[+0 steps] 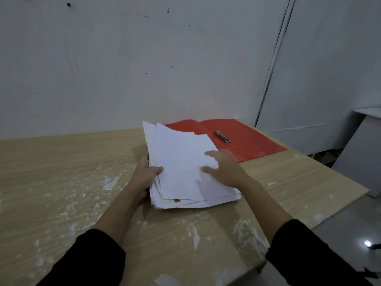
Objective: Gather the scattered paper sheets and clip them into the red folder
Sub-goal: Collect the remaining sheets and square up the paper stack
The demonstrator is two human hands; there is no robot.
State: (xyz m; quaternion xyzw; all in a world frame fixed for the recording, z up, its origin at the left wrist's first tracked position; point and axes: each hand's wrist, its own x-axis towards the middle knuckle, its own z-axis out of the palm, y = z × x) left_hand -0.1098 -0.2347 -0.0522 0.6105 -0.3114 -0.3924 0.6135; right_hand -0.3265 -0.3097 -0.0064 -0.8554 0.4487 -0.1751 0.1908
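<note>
A loose stack of white paper sheets (181, 166) lies on the wooden table, its far edge overlapping the left half of the open red folder (247, 139). A metal clip (222, 136) sits near the folder's spine. My left hand (144, 174) grips the stack's left edge, thumb on top and fingers underneath. My right hand (224, 168) holds the right side of the top sheets, thumb and fingers curled onto the paper.
The light wooden table (72, 182) carries white paint smears and ends at a right edge close to the folder. A grey wall stands right behind it. A white cabinet (362, 141) is on the floor to the right.
</note>
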